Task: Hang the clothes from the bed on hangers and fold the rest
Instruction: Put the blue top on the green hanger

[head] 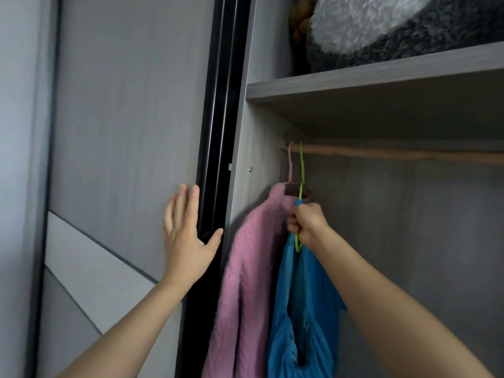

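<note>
A blue garment (302, 317) hangs on a green hanger (301, 170) whose hook sits over the wooden rail (395, 153) inside the open wardrobe. My right hand (306, 223) grips the green hanger just below its hook. To its left a fluffy pink sweater (245, 282) hangs on a pink hanger (290, 162) at the rail's left end. My left hand (186, 236) rests flat, fingers straight, on the grey sliding door (122, 118) beside its black edge. The bed is out of view.
A shelf (381, 80) crosses the wardrobe above the rail and carries a grey and white fluffy bundle (395, 28). The black door track (218, 132) runs vertically between door and wardrobe side panel. The rail stretches bare to the right.
</note>
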A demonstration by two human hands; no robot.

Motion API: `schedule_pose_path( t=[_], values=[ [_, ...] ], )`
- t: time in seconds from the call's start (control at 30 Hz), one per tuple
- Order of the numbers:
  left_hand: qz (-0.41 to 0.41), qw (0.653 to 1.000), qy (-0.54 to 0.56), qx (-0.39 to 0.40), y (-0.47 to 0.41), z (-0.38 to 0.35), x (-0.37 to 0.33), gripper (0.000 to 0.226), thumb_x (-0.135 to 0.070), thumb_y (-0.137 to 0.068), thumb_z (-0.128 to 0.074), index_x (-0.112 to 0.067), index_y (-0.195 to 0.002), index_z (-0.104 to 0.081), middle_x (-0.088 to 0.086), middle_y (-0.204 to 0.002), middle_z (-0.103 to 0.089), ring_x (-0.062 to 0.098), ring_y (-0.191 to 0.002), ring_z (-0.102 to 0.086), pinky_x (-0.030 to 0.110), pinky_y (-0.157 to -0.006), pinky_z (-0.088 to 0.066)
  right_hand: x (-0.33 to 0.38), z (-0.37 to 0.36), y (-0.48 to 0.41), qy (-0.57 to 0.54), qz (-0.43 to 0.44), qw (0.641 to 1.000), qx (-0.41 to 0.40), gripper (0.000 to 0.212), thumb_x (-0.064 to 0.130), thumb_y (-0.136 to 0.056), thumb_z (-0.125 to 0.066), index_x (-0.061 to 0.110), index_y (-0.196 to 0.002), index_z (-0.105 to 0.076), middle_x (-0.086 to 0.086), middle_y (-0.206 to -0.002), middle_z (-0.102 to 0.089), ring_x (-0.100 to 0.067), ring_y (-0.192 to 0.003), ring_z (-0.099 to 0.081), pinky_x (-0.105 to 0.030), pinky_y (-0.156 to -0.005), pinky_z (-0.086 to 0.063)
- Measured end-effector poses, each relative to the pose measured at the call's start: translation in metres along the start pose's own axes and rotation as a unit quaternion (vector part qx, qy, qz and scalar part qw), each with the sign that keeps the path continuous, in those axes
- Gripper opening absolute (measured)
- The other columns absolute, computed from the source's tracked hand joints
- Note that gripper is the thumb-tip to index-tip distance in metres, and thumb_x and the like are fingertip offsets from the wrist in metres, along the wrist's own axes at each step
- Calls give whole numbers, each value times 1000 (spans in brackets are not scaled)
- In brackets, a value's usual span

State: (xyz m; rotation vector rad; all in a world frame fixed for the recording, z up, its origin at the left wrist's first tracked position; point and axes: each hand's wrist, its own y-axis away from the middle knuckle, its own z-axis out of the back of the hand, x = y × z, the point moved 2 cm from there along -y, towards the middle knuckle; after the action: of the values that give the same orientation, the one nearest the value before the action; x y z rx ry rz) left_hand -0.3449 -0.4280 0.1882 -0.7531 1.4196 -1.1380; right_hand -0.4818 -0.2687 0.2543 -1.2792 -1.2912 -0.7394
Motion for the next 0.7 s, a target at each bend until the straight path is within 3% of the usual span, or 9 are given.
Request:
schedule_pose_path(
  t=[0.13,0.2,0.27,0.33,0.43,0.5,0.57,0.63,0.7],
  values=[
    [-20,1000,5,-3,1,1,0,96,-9,-73,-77,-25,-142,-11,-2,-149,-11,37,-140,-18,43,-110,-14,-8,-12,5,56,-30,997,35,23,-10,-91,-37,9,-77,-41,-6,-62,-35,-14,-48,-35,-18,-31,-35],
    [-23,1000,5,0,0,2,-2,97,-8,-73,-77,-23,-142,-12,1,-149,-12,39,-138,-21,45,-109,-17,-2,-12,13,110,-46,990,72,10,4,-95,-46,8,-85,-46,-8,-66,-43,-18,-53,-46,-26,-44,-48],
    [-19,1000,-21,-2,0,5,-6,95,-8,-71,-78,-18,-145,-20,11,-150,-23,43,-133,-29,52,-107,-25,4,-5,21,206,-50,972,99,10,19,-97,-48,9,-94,-48,-10,-73,-49,-20,-61,-53,-31,-57,-49],
    [-76,991,-92,-56,11,8,-13,77,-7,-73,-71,-10,-141,-35,27,-140,-39,45,-124,-38,55,-98,-35,8,11,28,271,-41,957,98,17,26,-97,-48,11,-104,-48,-9,-80,-51,-20,-64,-55,-30,-60,-47],
    [-205,968,-102,-108,39,-6,-31,50,-14,-80,-52,-9,-129,-43,25,-134,-42,39,-121,-39,51,-93,-36,11,51,33,318,-16,946,52,12,26,-96,-50,14,-98,-48,-6,-76,-50,-16,-57,-54,-26,-53,-44],
    [-235,966,-82,-72,53,-24,-52,49,-20,-81,-47,-11,-129,-44,22,-135,-38,38,-123,-37,51,-95,-35,11,86,42,372,-10,928,12,8,22,-96,-51,14,-94,-52,-4,-71,-47,-12,-51,-51,-24,-49,-41],
    [-241,968,-67,-7,62,-45,-73,51,-22,-78,-47,-12,-128,-47,23,-135,-43,37,-122,-38,51,-94,-39,10,123,54,429,-12,903,-28,25,19,-96,-51,4,-114,-56,-5,-74,-50,-15,-59,-50,-24,-51,-39],
    [-230,971,-41,58,70,-66,-91,53,-23,-75,-45,-9,-124,-57,27,-130,-51,37,-119,-40,52,-89,-45,10,163,70,467,-29,880,-80,38,19,-95,-52,3,-129,-48,-9,-93,-56,-20,-77,-53,-23,-57,-41],
    [-214,970,-12,114,81,-87,-110,55,-24,-73,-43,-6,-120,-63,28,-128,-53,38,-116,-43,53,-86,-47,19,207,91,535,-32,830,-154,40,21,-94,-53,5,-130,-49,-14,-114,-58,-27,-99,-57,-23,-73,-44]
  ],
)
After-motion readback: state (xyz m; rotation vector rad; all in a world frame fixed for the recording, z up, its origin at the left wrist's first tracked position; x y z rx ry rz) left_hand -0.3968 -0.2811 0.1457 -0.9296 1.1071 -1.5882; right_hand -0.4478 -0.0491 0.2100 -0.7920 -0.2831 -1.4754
